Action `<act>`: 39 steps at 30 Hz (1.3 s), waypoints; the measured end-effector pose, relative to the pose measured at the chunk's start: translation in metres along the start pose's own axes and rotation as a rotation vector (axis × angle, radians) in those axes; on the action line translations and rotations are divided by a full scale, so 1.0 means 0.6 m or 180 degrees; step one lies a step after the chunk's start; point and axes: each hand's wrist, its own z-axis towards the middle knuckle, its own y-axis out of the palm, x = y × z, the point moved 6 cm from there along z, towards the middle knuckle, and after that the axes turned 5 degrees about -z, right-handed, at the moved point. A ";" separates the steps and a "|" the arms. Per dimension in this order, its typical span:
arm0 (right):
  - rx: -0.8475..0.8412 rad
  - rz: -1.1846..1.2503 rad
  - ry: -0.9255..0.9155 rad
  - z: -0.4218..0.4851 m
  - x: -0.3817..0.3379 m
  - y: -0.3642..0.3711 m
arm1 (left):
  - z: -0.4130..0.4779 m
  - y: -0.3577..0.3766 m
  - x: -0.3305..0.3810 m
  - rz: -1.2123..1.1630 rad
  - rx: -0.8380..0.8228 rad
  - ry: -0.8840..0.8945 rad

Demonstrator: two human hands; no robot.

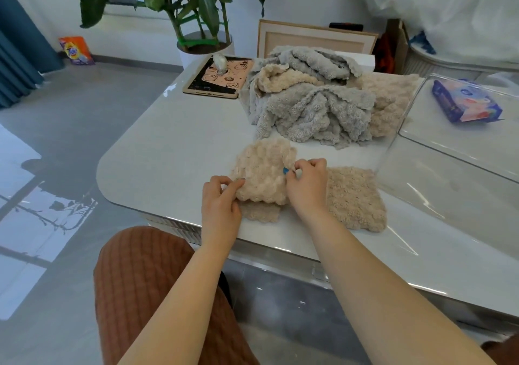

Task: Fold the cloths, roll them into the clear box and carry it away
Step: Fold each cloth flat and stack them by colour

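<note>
A beige fluffy cloth (262, 173) lies partly folded near the front edge of the white table (168, 151). My left hand (220, 204) pinches its left edge. My right hand (306, 185) pinches its right edge, where a small blue tag shows. The cloth's flat right part (355, 196) lies spread beside my right wrist. A heap of grey and beige cloths (317, 103) sits further back. The clear box (449, 173) stands at the right, open at the top.
A blue packet (466, 100) lies beyond the box. A tablet with a cartoon cover (219, 79) and a potted plant (202, 13) stand at the table's far left. A picture frame (314, 38) leans behind the heap. My knee in brown trousers (146, 280) is below.
</note>
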 end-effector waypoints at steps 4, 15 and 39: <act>-0.0962 -0.0209 0.0285 0.007 0.008 0.025 | -0.010 0.018 -0.008 0.0099 -0.0412 -0.0382; -0.0579 -0.0044 0.0153 -0.006 -0.001 0.028 | 0.005 -0.005 -0.019 -0.0089 -0.0300 -0.0622; -0.0522 0.1435 0.1109 -0.019 0.018 0.031 | -0.005 0.011 -0.013 -0.1007 -0.1326 -0.1440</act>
